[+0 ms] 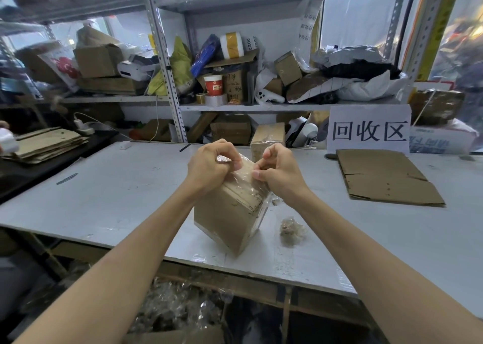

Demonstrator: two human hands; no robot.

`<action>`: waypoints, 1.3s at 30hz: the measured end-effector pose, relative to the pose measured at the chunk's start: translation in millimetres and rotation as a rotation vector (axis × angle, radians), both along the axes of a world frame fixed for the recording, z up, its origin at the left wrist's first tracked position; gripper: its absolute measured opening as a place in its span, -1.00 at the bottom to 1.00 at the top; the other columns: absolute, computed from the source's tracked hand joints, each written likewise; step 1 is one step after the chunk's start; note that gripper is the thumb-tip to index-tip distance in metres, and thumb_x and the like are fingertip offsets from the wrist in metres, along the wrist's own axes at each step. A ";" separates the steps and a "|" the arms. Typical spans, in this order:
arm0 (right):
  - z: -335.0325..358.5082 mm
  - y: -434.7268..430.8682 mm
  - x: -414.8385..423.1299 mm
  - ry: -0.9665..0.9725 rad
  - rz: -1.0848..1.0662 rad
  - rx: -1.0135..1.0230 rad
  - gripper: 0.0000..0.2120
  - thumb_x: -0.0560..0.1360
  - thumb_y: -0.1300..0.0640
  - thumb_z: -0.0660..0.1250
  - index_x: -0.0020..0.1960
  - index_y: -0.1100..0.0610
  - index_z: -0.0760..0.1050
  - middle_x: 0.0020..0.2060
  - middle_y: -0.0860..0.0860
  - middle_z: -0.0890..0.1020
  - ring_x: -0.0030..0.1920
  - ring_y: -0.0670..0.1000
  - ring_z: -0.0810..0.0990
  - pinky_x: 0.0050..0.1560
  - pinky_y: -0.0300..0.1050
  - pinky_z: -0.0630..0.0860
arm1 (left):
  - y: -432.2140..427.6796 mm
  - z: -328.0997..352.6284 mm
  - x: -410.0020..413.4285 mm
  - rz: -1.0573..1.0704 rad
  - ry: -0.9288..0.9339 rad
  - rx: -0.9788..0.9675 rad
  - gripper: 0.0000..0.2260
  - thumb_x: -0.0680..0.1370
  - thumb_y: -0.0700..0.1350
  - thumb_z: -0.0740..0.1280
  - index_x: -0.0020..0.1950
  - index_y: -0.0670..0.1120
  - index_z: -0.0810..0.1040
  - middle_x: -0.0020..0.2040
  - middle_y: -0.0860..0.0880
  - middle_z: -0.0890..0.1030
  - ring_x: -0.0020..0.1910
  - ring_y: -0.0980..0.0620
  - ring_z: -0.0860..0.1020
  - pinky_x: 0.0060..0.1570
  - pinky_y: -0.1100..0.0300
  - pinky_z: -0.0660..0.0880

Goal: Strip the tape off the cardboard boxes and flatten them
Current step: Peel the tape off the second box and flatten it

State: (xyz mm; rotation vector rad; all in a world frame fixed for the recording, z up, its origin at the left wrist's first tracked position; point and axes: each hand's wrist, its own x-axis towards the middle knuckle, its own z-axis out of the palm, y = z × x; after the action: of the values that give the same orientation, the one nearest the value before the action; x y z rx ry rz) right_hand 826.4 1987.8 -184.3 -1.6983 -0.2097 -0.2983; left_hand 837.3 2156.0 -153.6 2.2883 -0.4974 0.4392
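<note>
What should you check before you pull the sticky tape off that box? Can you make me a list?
1. Is the left hand pinching the clear tape? ok.
2. Is the right hand pinching it too? ok.
3. Is the box steady? not ok: it stands tilted on a lower edge near the front of the table.
4. Is the tape's end lifted off the cardboard? cannot tell: fingers hide it.
5. Is there a spot for peeled tape? ok: a tape wad lies on the table beside the box.
</note>
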 end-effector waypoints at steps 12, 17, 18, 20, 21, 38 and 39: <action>-7.6 -8.1 -6.5 -0.127 -0.104 -0.245 -0.86 0.43 0.34 0.41 -0.02 0.23 0.63 -0.28 -0.01 0.64 -0.30 -0.21 0.59 -0.21 -0.38 0.51 | -2.0 -3.4 5.4 -0.003 -0.039 0.423 -0.55 0.47 0.26 0.38 0.31 0.13 0.56 0.31 0.10 0.49 0.31 0.07 0.42 0.23 0.07 0.40; -10.6 -10.8 -9.9 -0.094 -0.313 -0.501 -0.81 0.47 0.00 0.41 0.00 0.08 0.65 -0.12 -0.02 0.53 -0.10 -0.08 0.49 -0.11 -0.28 0.38 | -1.4 -17.0 7.5 0.173 -0.028 0.493 -0.48 0.52 0.34 0.22 0.43 0.17 0.43 0.44 -0.02 0.32 0.40 -0.05 0.27 0.26 -0.09 0.37; -11.4 -15.4 -11.4 -0.066 -0.261 -0.494 -0.76 0.46 -0.04 0.41 0.04 0.07 0.65 -0.10 -0.03 0.53 -0.08 -0.05 0.50 -0.12 -0.26 0.38 | 0.4 -18.1 9.6 0.211 -0.011 0.421 -0.50 0.53 0.31 0.25 0.42 0.16 0.44 0.37 -0.06 0.32 0.35 -0.08 0.28 0.21 -0.03 0.39; -13.4 -22.5 -16.5 -0.042 -0.113 -0.444 -0.72 0.43 -0.04 0.45 0.10 0.03 0.64 -0.11 -0.06 0.58 -0.11 -0.09 0.54 -0.19 -0.35 0.42 | 3.3 -19.3 11.0 0.275 0.065 0.314 -0.46 0.48 0.32 0.30 0.39 0.11 0.45 0.29 -0.10 0.33 0.30 -0.13 0.27 0.20 -0.01 0.36; -15.0 -23.3 -19.4 -0.053 -0.075 -0.427 -0.72 0.41 -0.03 0.48 0.09 0.02 0.64 -0.14 -0.08 0.60 -0.14 -0.14 0.56 -0.21 -0.41 0.43 | 3.7 -20.9 10.0 0.289 0.102 0.296 -0.39 0.43 0.38 0.31 0.38 0.09 0.45 0.30 -0.11 0.34 0.30 -0.16 0.25 0.20 -0.02 0.33; -19.0 8.4 -18.0 -0.008 -0.227 0.119 -0.77 0.34 0.43 0.48 -0.32 0.12 0.62 -0.37 0.08 0.66 -0.34 0.04 0.69 -0.35 -0.13 0.63 | -1.6 -63.5 -18.8 0.334 -0.031 -0.045 0.00 0.09 0.38 0.56 0.39 0.01 0.28 0.40 -0.06 0.10 0.36 -0.14 0.17 0.34 -0.08 0.38; -17.8 7.4 -17.6 0.014 -0.198 0.148 -0.77 0.34 0.44 0.48 -0.32 0.13 0.62 -0.36 0.11 0.67 -0.34 0.06 0.69 -0.35 -0.12 0.63 | 0.7 -62.8 -16.6 0.327 -0.043 -0.037 -0.05 0.11 0.33 0.59 0.37 -0.01 0.32 0.38 -0.06 0.12 0.34 -0.12 0.19 0.33 -0.03 0.39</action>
State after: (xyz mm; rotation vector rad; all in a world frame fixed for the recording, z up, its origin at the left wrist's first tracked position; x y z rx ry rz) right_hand 808.8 1995.1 -202.1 -1.5756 -0.0082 -0.4379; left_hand 820.7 2156.7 -216.4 2.3335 -0.1316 0.6518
